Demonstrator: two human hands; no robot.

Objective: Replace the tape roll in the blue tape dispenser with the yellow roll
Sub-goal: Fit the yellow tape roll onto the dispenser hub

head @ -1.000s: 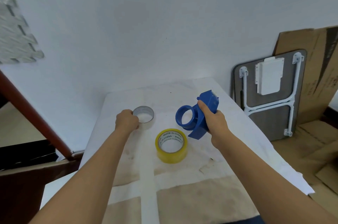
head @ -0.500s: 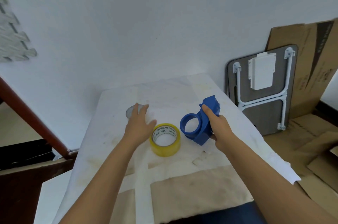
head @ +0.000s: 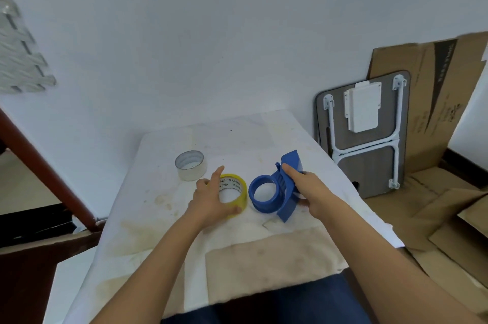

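The blue tape dispenser (head: 277, 189) is the thing to look at first. The right hand (head: 310, 189) holds it by its handle, fingers wrapped tight, with one finger lying along the top. Its round hub is bare, with no roll on it. So the old roll looks to be out already.

That old roll (head: 190, 169) is nearly used up, just a thin pale ring. It sits on the white table (head: 264, 133), to the left of the dispenser and a bit farther back, well apart from it.

The yellow roll (head: 235, 193) lies flat on the table just left of the dispenser, almost touching its hub. The left hand (head: 211, 200) is closing on it, thumb at the near side and fingers across the far side. I cannot tell if the roll is lifted yet.

What is left, I think: pick up the yellow roll and push it onto the hub.

The words inside the yellow roll read "MADE IN CHINA".
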